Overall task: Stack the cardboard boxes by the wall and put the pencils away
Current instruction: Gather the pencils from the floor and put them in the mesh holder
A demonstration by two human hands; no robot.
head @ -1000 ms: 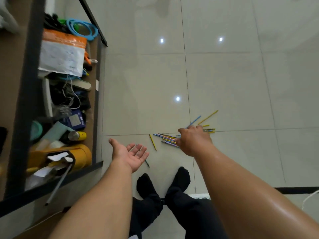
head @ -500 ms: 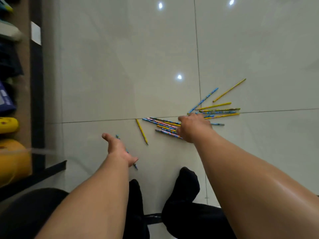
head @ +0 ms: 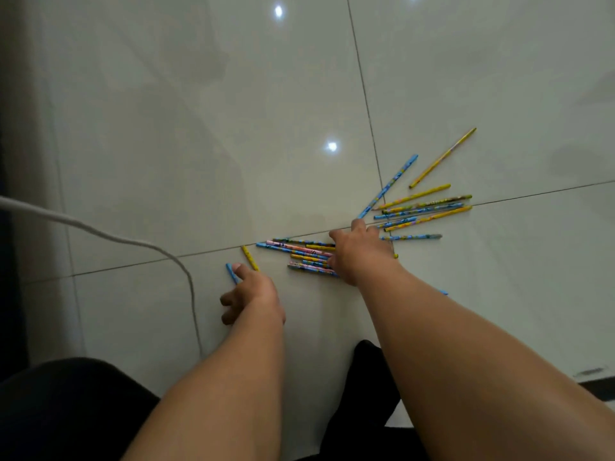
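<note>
Several blue, yellow and pink pencils lie scattered on the pale tiled floor. One parallel bunch of pencils [head: 299, 252] lies left of my right hand [head: 361, 252], and a fan of pencils [head: 426, 207] spreads out to its right. My right hand sits domed over the spot where both groups meet, its fingers curled down onto the pencils. My left hand [head: 254, 291] is palm down on a single blue pencil [head: 230, 271]. One fingertip touches it and the other fingers are curled. A lone yellow pencil [head: 250, 257] lies just beyond. No cardboard boxes are in view.
A white cable [head: 133, 242] curves across the floor on the left. A dark furniture edge [head: 10, 227] runs down the left border. My dark-clothed legs [head: 66, 410] and a black sock [head: 369, 367] fill the bottom. A black strip [head: 595, 384] lies at the lower right.
My left hand turned from palm up to palm down and came onto the blue pencil. The view swung downward, so the shelf left the frame. My right hand stayed on the pencils.
</note>
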